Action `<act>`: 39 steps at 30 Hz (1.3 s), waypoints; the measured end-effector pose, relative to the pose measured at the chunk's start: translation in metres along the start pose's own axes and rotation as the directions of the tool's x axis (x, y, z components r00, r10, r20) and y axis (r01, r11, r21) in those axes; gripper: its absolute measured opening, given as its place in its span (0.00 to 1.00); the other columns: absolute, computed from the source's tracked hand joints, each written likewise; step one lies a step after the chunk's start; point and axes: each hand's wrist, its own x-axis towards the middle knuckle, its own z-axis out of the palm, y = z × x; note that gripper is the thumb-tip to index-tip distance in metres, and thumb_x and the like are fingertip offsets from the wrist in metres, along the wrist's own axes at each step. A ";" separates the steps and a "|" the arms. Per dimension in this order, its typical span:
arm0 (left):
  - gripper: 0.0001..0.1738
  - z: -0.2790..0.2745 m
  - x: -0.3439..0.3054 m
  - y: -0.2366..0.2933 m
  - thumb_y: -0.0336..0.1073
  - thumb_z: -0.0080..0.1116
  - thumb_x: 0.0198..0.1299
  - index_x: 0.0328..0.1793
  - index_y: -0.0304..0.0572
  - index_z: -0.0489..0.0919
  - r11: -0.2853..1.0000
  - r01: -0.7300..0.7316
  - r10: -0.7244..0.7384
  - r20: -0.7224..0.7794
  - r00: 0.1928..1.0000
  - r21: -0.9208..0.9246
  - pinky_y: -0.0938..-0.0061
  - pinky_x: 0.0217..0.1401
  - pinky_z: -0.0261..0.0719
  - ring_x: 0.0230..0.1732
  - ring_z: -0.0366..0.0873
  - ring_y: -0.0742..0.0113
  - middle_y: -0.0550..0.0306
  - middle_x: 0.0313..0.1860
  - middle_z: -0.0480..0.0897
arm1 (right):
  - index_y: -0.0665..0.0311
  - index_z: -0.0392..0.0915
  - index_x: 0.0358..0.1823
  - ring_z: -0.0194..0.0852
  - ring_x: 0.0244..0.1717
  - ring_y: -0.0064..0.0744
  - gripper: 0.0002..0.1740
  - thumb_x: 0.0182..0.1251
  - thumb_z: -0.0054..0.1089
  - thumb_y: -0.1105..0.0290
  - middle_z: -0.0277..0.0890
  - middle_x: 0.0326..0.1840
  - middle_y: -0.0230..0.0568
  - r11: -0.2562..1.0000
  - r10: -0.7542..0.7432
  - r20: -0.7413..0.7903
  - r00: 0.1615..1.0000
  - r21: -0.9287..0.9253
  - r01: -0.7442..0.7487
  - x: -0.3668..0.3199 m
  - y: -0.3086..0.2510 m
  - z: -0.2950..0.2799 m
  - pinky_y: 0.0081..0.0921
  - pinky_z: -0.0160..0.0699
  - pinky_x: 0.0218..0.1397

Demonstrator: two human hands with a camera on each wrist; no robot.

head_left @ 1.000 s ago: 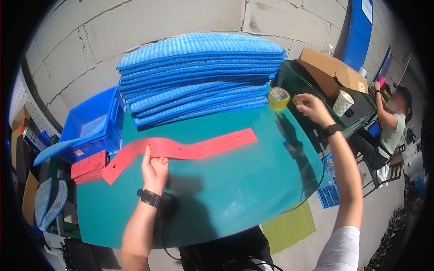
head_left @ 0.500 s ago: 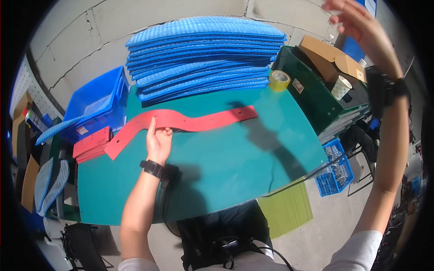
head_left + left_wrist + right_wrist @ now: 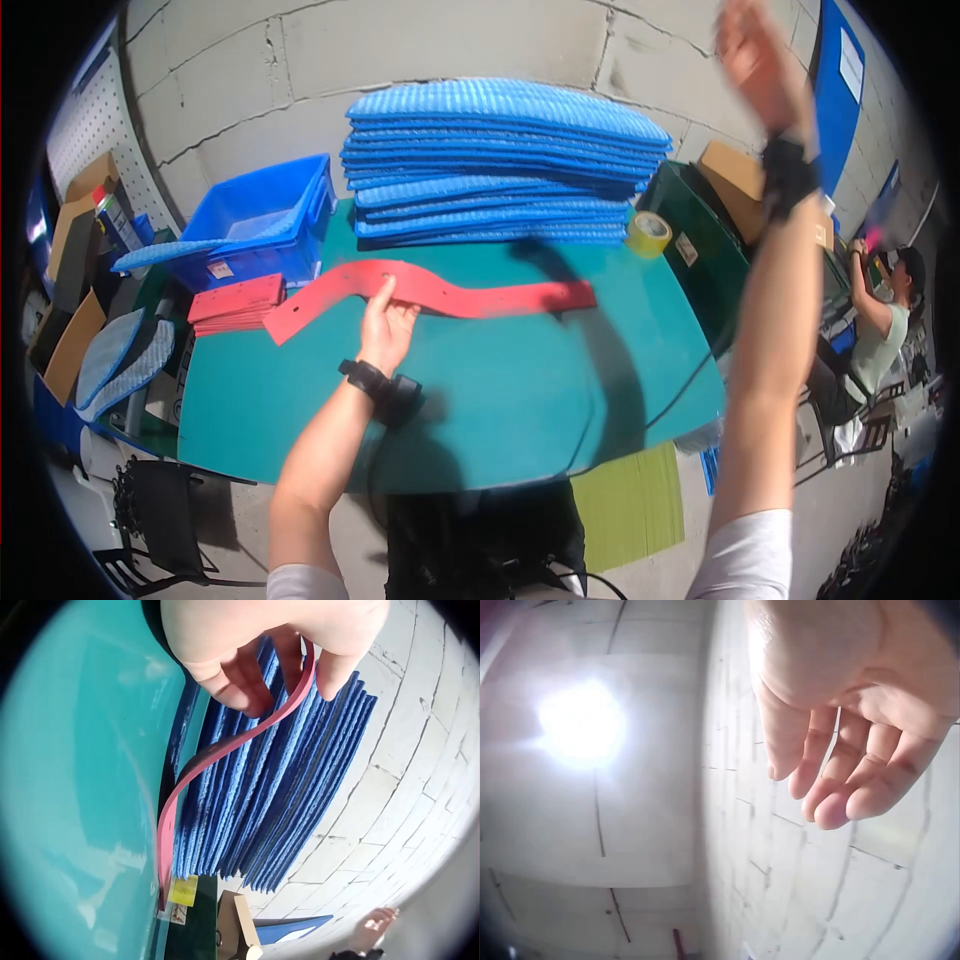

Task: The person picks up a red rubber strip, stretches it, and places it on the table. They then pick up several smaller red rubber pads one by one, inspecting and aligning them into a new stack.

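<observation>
A long red strip (image 3: 455,299) with small holes lies in a wave across the green table (image 3: 500,400). My left hand (image 3: 388,330) pinches it near its left part, thumb on one face and fingers on the other; in the left wrist view the strip (image 3: 166,825) bends up into the grip. High on the right, in front of the wall, my right hand (image 3: 765,65) is raised away from the table. The right wrist view shows that hand (image 3: 847,712) with loosely bent fingers and nothing in them.
Behind the strip stands a tall stack of blue pads (image 3: 500,165), with a yellow tape roll (image 3: 650,232) at its right. On the left are a blue bin (image 3: 250,225) and a pile of red strips (image 3: 238,303). A person (image 3: 880,325) sits far right.
My right hand has risen from beside the tape roll to high above the table. The left hand keeps its hold on the red strip, and the head view has shifted.
</observation>
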 end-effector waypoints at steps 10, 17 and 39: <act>0.27 -0.002 0.002 0.001 0.28 0.48 0.70 0.74 0.43 0.60 0.992 -0.090 0.083 0.071 0.994 0.092 0.60 0.69 0.72 0.64 0.72 0.59 0.51 0.62 0.74 | 0.67 0.77 0.54 0.76 0.38 0.24 0.15 0.71 0.58 0.67 0.79 0.42 0.37 0.776 0.515 -0.318 0.796 -0.221 -0.591 -0.161 0.254 -0.081 0.22 0.77 0.42; 0.41 0.006 0.002 0.005 0.20 0.43 0.67 0.82 0.49 0.39 0.939 -0.175 0.140 0.136 0.981 0.297 0.55 0.71 0.69 0.67 0.70 0.53 0.41 0.65 0.70 | 0.67 0.80 0.48 0.74 0.35 0.17 0.14 0.64 0.65 0.69 0.81 0.36 0.30 0.530 0.556 -0.209 0.805 -0.657 -0.536 -0.176 0.282 -0.043 0.19 0.76 0.42; 0.41 0.008 0.004 0.061 0.19 0.50 0.47 0.73 0.38 0.59 0.953 -0.273 0.232 0.262 0.937 0.133 0.56 0.73 0.61 0.68 0.67 0.51 0.40 0.69 0.68 | 0.64 0.76 0.41 0.73 0.34 0.20 0.16 0.53 0.74 0.72 0.74 0.30 0.27 0.455 0.670 -0.144 0.728 -0.696 -0.556 -0.196 0.278 -0.084 0.21 0.73 0.43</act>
